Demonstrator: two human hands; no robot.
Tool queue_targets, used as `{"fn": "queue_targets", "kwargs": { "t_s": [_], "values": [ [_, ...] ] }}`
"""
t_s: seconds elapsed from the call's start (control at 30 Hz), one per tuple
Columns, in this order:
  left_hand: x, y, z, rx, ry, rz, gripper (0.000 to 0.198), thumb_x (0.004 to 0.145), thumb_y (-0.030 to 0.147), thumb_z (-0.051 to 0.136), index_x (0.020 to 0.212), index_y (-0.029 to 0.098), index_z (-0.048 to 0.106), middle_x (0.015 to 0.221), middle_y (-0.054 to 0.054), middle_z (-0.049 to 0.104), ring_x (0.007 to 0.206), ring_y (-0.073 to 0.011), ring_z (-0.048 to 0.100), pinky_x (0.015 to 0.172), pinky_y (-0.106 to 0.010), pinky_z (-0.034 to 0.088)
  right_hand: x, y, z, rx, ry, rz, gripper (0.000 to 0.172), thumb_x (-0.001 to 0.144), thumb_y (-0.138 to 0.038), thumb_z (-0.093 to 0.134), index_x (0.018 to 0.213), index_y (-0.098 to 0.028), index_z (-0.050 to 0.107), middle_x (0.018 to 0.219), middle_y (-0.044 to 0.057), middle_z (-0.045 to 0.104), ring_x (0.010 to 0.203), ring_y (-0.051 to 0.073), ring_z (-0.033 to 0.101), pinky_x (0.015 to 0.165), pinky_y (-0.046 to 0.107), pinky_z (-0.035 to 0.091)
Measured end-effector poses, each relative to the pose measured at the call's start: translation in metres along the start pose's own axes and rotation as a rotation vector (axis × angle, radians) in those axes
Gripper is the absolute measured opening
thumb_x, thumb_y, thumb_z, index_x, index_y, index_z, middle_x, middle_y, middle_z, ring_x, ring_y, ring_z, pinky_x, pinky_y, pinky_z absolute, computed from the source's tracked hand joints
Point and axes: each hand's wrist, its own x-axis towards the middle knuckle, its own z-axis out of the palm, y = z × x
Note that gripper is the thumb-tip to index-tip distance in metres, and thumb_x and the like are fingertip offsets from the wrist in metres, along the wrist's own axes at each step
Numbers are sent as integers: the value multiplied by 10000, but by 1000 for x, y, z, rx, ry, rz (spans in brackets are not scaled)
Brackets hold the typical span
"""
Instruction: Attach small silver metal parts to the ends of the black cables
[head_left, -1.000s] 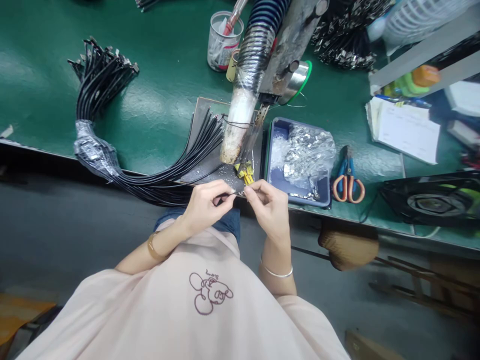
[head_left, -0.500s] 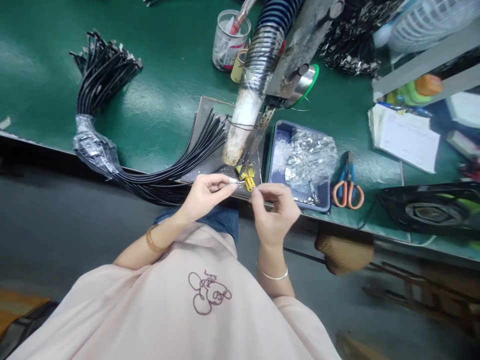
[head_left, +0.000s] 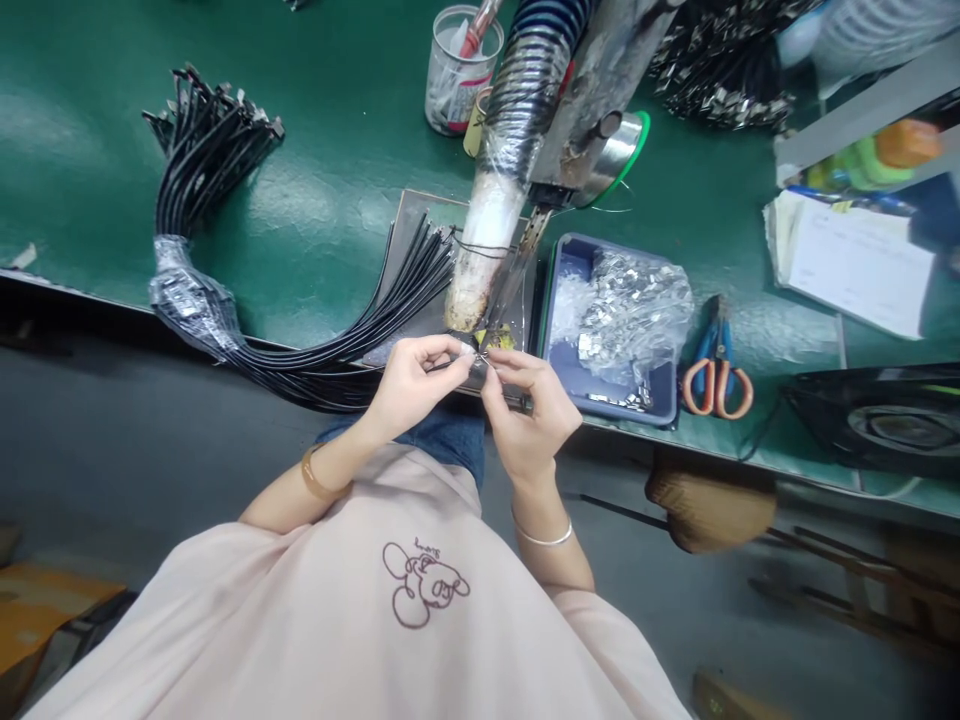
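Observation:
Beneath the soldering fixture, my left hand [head_left: 426,388] pinches a small silvery metal piece [head_left: 481,357] between thumb and forefinger. My right hand [head_left: 531,405] meets it from the right, thumb and fingers pressed together at the same spot. Whatever is in the right fingertips is too small to name. Just behind the fingertips is a yellow piece [head_left: 496,338], partly covered by my fingers. A bundle of black cables [head_left: 330,350] runs along the table edge to the left of my left hand, its stripped ends fanned on a grey board [head_left: 409,215].
A ribbed hose [head_left: 517,120] and a metal arm with a solder spool [head_left: 619,160] hang over the work spot. To the right are a blue tray [head_left: 559,345] with bagged metal parts, orange-handled pliers [head_left: 716,370] and papers [head_left: 855,260]. A cup [head_left: 459,80] stands behind.
My right hand has moved left, and its fingertips now meet those of my left hand. The yellow piece is more covered. The view has shifted slightly.

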Motion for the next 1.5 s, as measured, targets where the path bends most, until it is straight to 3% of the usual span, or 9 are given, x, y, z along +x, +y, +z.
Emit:
{"fn": "queue_targets", "kwargs": {
  "t_s": [0.67, 0.83, 0.9, 1.0, 1.07, 1.13, 1.2, 1.3, 1.5],
  "values": [
    [-5, 2, -2, 70, -44, -26, 162, 758, 278, 660, 681, 135, 659, 548, 37, 503, 519, -75, 403, 519, -216, 328, -3, -3, -6, 14, -59, 35, 160, 875, -100, 662, 831, -238, 595, 943, 28, 792, 869, 170, 777, 757, 295, 634],
    [-9, 7, -6, 124, -227, -59, 125, 727, 210, 611, 620, 150, 589, 549, 47, 469, 522, -72, 383, 513, -205, 311, -6, -9, -29, 18, -159, 151, 87, 903, -171, 670, 855, -242, 658, 845, 6, 784, 696, 161, 761, 626, 278, 617],
    [-13, 8, -9, 206, -384, -17, 117, 727, 159, 607, 611, 148, 604, 542, 50, 472, 523, -71, 382, 521, -205, 310, -8, -12, -43, 16, -64, 175, 61, 886, -195, 704, 884, -254, 689, 721, -27, 736, 519, 133, 681, 492, 258, 545],
    [-20, 5, -16, 400, -598, 105, 208, 805, 181, 678, 600, 149, 661, 552, 35, 549, 505, -71, 418, 530, -217, 320, -6, -15, -66, -33, 281, 78, 39, 886, -297, 709, 900, -261, 714, 549, -50, 581, 360, 111, 508, 356, 265, 362],
    [-24, 0, -20, 504, -602, 166, 223, 847, 267, 732, 653, 158, 717, 613, 3, 644, 530, -92, 514, 554, -226, 370, 0, -13, -80, -88, 371, 123, 89, 891, -324, 698, 953, -261, 709, 534, -47, 547, 343, 119, 489, 341, 273, 305],
    [-26, -5, -24, 547, -454, 227, 201, 878, 320, 733, 758, 160, 759, 704, -33, 715, 586, -122, 601, 587, -233, 433, 9, -2, -94, -178, 228, 285, 86, 882, -296, 706, 958, -259, 692, 587, -16, 618, 408, 148, 583, 383, 280, 379],
    [-24, -8, -30, 577, -234, 320, 200, 921, 322, 688, 848, 155, 769, 767, -51, 739, 617, -132, 625, 604, -240, 476, 20, 18, -108, -281, -79, 434, 101, 854, -319, 735, 812, -250, 674, 638, 23, 680, 532, 179, 680, 521, 305, 498],
    [-13, -9, -37, 806, 10, 450, 157, 940, 276, 657, 921, 162, 762, 857, -73, 744, 755, -182, 652, 693, -288, 519, 41, 57, -122, -311, -452, 520, 290, 759, -408, 837, 603, -254, 647, 551, 20, 654, 524, 153, 651, 551, 296, 476],
    [8, -3, -34, 1182, 42, 353, 132, 885, 113, 587, 825, 157, 697, 903, -119, 702, 897, -267, 631, 729, -348, 491, 71, 100, -118, -50, -1000, 588, 281, 659, -374, 899, 557, -200, 703, 584, 26, 696, 484, 78, 586, 464, 207, 398]
  ]
}}
